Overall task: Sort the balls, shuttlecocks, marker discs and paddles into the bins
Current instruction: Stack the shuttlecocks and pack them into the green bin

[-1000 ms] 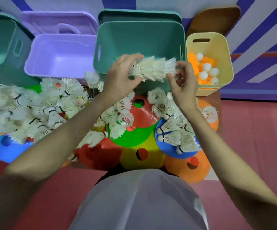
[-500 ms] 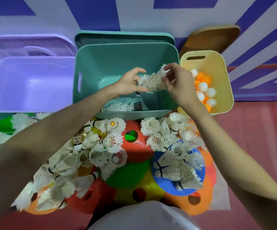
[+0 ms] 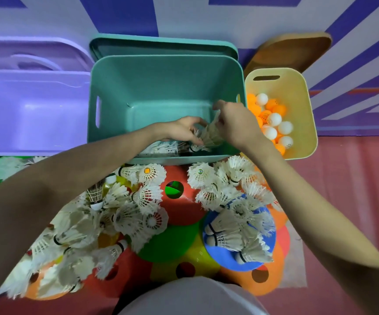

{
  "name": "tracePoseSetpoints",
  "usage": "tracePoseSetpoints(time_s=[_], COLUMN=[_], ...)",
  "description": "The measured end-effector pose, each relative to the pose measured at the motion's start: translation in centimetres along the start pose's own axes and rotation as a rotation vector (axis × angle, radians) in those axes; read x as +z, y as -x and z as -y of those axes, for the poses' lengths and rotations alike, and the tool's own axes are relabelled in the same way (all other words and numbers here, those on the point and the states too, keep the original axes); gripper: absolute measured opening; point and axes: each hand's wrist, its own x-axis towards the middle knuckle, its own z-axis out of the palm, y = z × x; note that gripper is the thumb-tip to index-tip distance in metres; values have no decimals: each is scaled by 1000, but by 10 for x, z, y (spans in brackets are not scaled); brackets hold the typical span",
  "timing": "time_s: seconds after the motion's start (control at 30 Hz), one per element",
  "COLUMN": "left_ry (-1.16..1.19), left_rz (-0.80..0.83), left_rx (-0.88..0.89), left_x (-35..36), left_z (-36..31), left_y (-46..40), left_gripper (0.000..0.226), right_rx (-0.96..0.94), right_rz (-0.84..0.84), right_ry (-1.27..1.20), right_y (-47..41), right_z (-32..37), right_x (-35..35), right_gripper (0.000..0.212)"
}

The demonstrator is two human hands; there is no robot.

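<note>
Shuttlecocks, a nested white feather stack (image 3: 209, 135), now sit lower inside the teal plastic bin (image 3: 161, 87) than a moment ago, left hand (image 3: 181, 130) and right hand (image 3: 234, 123) both pinching them.

The red floor (image 3: 343, 201) carries bins (image 3: 165, 87), overlapping marker discs (image 3: 172, 242) and scattered shuttlecocks (image 3: 236, 237).

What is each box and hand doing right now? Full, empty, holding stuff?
Teal bin: lid off, a few shuttlecocks inside.
Purple bin: open, looks empty.
Yellow bin: open, holding balls.
Left hand: gripping shuttlecock stack.
Right hand: gripping the same stack.
</note>
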Motion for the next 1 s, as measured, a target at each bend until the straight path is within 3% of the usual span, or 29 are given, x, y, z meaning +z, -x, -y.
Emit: tracePoseSetpoints(time_s=[0.13, 0.47, 0.7, 0.83, 1.0], left_ry=[-87, -452, -664, -605, -410], left_rz=[50, 41, 96, 142, 125], left_rx=[-20, 16, 20, -26, -124], left_x=[-1, -5, -5, -7, -10], left_z=[11, 3, -6, -4, 7], left_y=[0, 2, 0, -5, -1], left_gripper=[64, 60, 55, 58, 80], right_rx=[8, -167, -233, -211, -176], right_rz=[152, 344, 452, 505, 557], right_ry=[157, 527, 611, 558, 472], right_y=[-2, -24, -34, -36, -40], right_z=[8, 8, 4, 6, 4], right_x=[0, 3, 22, 28, 37], right_gripper=[18, 25, 30, 33, 31])
